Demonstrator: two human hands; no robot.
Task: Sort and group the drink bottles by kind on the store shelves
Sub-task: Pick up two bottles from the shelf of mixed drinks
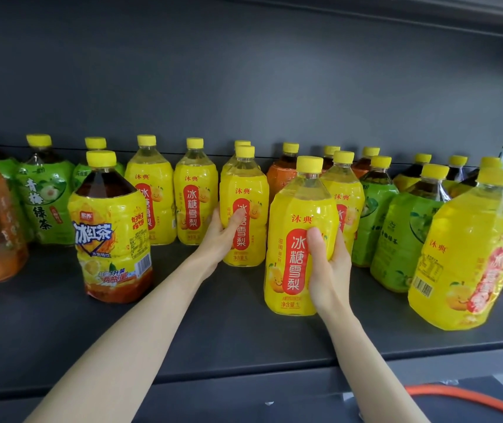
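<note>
Gripping a yellow-labelled clear plastic pear-drink bottle point(300, 239) near the front of the dark grey metal shelf point(213, 331), the right hand point(328, 264) wraps its fingers round the bottle's right side, thumb on the label. The left hand point(224, 232) clasps a second yellow pear-drink bottle point(244, 209) further back, just beside two matching ones. A lemon iced-tea bottle point(111, 230) stands apart on the left.

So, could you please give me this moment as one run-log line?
stage: grouping pear drinks | left hand: holding pear bottle | right hand: holding front pear bottle | shelf: kinds mixed
</note>
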